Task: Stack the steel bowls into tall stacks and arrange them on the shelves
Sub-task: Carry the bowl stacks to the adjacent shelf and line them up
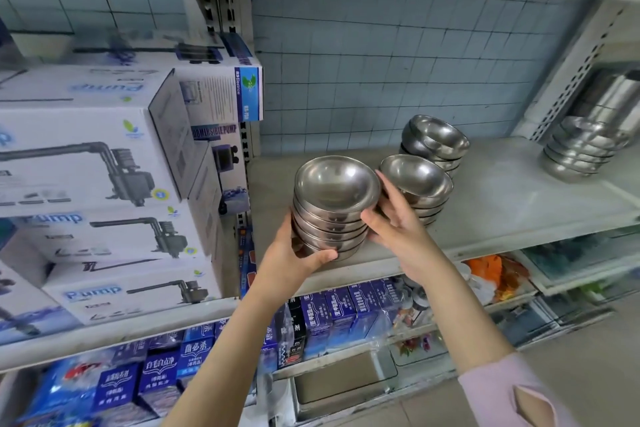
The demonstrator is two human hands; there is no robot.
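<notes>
Pale blue square tiles [381, 55], matt and gridded with dark grout, back a grey-white metal shelving unit with perforated uprights.

At the far left, glossy white cardboard pump boxes [86, 163] are piled in rectangular blocks. Small dark blue cartons [159, 381] are packed upright in rows on the level below them.

The left hand [291, 260] grips the held stack [332, 211] at its lower left. Its thumb is curled round the front of the lowest bowl and its fingers are hidden behind. This stack is made of shallow, round, brushed-steel bowls nested rim over rim. It sits at the near left edge of the smooth middle shelf [502, 204], and I cannot tell whether it rests on the shelf or is just lifted.

The right hand [394, 229] clasps the stack's right side. Its thumb presses the front of the bowls while its fingers reach up behind the rim, between this stack and the next. A pink knitted sleeve [512, 392] covers that arm near the elbow.

Just to the right stands a second stack [415, 184] of the same bowls. A third stack [436, 140] stands farther back, its top bowl tilted. Well apart to the right, past an upright, a fourth stack [581, 152] leans slightly, and polished steel cylinders [616, 97] stand behind it.
</notes>
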